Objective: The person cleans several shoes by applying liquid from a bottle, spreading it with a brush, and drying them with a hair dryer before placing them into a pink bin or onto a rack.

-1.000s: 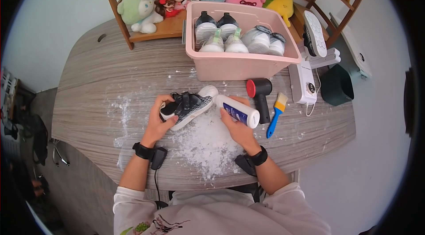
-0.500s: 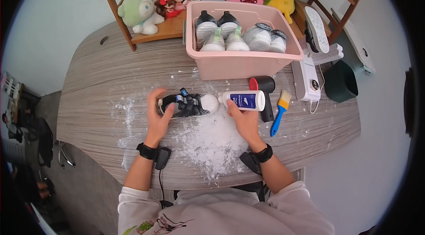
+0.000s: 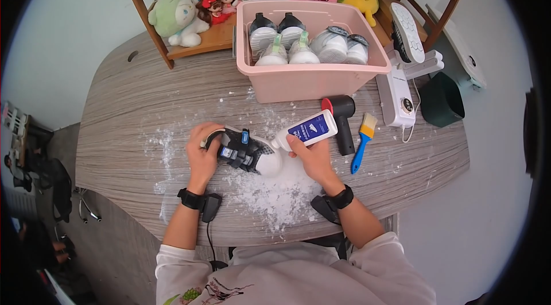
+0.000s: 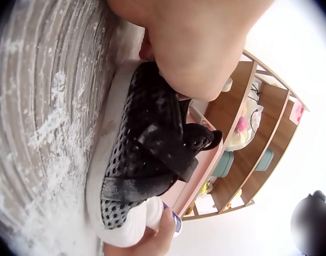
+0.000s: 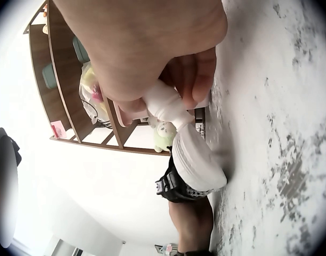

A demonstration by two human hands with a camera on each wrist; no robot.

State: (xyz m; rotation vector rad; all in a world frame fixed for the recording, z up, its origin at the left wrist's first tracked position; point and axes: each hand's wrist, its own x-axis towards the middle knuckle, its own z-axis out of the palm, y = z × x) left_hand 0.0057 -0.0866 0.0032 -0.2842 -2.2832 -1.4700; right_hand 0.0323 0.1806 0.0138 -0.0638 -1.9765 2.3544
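In the head view my left hand grips the heel end of a black mesh sneaker with straps and a white toe and sole. The sneaker's toe points to the right, over the white powder on the table. My right hand holds a white bottle with a dark blue label, tilted so its nozzle is right at the toe. The right wrist view shows the bottle's nozzle against the white toe. The left wrist view shows the mesh side and straps, dusted with white.
Behind stands a pink bin with several shoes. To the right lie a black and red hand-held dryer, a brush with a blue handle, a white shoe dryer bearing a shoe, and a dark green bin. Plush toys sit on the shelf.
The sneaker has turned so its toe points lower and toward me. The bottle has tilted, its base swinging up and away, with its nozzle still by the toe. Both hands keep their hold.
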